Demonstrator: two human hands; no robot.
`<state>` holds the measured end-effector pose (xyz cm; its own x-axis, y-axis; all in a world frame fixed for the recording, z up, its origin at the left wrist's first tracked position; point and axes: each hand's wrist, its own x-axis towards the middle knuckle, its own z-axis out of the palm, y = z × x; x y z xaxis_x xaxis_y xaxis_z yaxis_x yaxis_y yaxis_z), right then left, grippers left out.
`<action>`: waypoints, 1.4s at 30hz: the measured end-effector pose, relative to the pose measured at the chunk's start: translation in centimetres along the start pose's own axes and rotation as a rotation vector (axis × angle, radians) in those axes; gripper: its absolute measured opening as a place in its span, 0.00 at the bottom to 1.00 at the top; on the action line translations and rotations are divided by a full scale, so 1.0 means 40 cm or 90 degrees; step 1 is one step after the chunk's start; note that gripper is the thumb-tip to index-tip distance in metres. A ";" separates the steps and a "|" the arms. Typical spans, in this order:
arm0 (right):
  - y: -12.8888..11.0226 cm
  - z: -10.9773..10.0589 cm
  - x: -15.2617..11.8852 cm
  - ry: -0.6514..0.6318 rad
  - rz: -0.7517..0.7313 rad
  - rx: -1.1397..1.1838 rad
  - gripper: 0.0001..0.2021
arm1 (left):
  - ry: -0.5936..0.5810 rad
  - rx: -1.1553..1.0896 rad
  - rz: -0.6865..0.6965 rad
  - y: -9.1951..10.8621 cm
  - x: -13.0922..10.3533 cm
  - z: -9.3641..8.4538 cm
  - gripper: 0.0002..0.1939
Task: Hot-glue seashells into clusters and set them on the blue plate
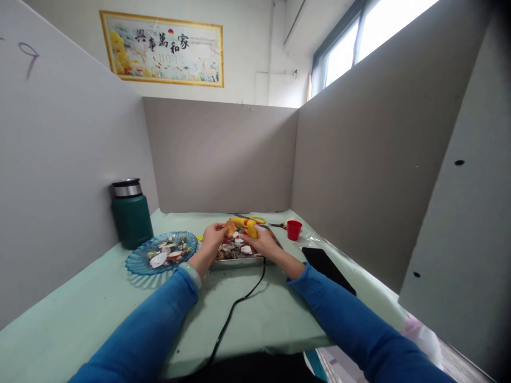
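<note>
My right hand (261,242) is closed around a yellow glue gun (244,224), whose nozzle end points left toward my other hand. Pinched in the fingers of my left hand (213,238) is an orange shell (230,229), close to the gun's tip; whether they touch I cannot tell. Below both hands lies a metal tray (235,263) holding many white, grey and brown shell pieces (246,249). From the glue gun a black cord (235,303) runs over the tray's front edge and down toward me.
On the left stand a blue fluted glass plate (136,261) of shells and a green bottle (131,215). To the right are a red cup (294,230), a black phone-like slab (328,268) and yellow-handled scissors (258,219) behind the tray. Grey panels (223,154) enclose the table.
</note>
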<state>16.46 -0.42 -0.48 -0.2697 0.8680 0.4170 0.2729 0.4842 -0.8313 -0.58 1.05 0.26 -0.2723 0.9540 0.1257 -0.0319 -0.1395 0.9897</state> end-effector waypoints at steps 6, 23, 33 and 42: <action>0.012 0.003 0.007 -0.031 -0.004 -0.014 0.13 | 0.006 -0.012 0.013 0.002 0.003 -0.002 0.04; 0.047 0.008 0.021 -0.007 -0.007 0.035 0.15 | -0.001 -0.015 0.013 -0.003 0.005 -0.001 0.05; 0.038 0.004 0.016 -0.016 -0.007 0.029 0.15 | -0.001 -0.018 0.011 0.003 0.002 -0.001 0.06; 0.030 0.004 0.011 -0.027 -0.034 0.030 0.17 | -0.010 -0.023 0.009 0.004 -0.001 -0.001 0.06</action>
<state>16.52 0.53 -1.35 -0.3216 0.8349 0.4467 0.2138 0.5236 -0.8247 -0.60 1.00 0.42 -0.2576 0.9560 0.1405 -0.0637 -0.1619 0.9847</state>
